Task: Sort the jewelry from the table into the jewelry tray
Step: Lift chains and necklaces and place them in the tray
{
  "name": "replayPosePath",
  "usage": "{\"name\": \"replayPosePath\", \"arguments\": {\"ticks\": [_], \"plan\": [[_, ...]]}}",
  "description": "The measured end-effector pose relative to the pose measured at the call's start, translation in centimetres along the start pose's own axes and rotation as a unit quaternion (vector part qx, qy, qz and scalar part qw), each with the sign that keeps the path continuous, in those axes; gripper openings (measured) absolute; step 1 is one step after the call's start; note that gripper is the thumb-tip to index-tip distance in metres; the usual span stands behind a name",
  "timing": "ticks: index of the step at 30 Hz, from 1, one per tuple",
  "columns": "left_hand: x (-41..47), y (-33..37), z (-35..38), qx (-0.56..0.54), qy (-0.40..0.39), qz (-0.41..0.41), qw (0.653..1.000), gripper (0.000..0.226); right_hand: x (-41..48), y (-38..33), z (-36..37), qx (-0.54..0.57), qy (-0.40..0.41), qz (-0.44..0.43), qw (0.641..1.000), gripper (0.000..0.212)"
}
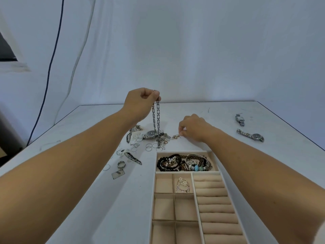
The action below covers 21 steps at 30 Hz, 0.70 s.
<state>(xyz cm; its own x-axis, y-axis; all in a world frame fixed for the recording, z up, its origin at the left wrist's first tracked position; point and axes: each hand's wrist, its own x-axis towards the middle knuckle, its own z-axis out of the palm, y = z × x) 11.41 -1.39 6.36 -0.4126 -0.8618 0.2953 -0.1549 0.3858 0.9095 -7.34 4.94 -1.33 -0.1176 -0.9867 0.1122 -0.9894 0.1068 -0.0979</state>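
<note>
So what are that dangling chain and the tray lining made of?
The chain looks like polished metal, silver-toned with rosy gold edges, judging by its glinting, rigid links. The tray lining seems a matte beige velvet or suede-like fabric, showing no shine; which one is unclear.

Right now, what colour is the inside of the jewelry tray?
The jewelry tray is lined in beige, clearest in the head view.

The left forearm (79,155) reaches forward to the raised left grip (142,103), fingers curled, pinching the top of a link chain (156,117). The right forearm (255,159) reaches to the lower right grip (193,127), thumb and forefinger pinching a small chain piece (176,137).
</note>
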Motion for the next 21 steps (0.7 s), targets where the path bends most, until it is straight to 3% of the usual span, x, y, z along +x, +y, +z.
{"name": "replayPosePath", "arguments": {"ticks": [3,11,17,21], "plan": [[0.1,-0.2,0.1,0.001,0.001,-0.002,1.000,0.014,0.1,0.0,0.2,-0.037,-0.008,-0.001,0.999,0.015],[-0.2,1.5,-0.3,-0.014,0.024,0.002,1.000,0.013,-0.8,0.1,-3.2,0.148,0.063,0.032,0.986,0.014],[-1.0,3.9,-0.6,-0.048,0.049,0.025,0.997,0.015,-1.9,-0.5,-5.9,0.203,0.127,0.024,0.971,0.007],[-1.6,5.5,-0.8,-0.048,0.049,0.041,0.997,0.016,-3.0,-1.1,-7.7,0.209,0.158,0.018,0.965,0.016]]}}
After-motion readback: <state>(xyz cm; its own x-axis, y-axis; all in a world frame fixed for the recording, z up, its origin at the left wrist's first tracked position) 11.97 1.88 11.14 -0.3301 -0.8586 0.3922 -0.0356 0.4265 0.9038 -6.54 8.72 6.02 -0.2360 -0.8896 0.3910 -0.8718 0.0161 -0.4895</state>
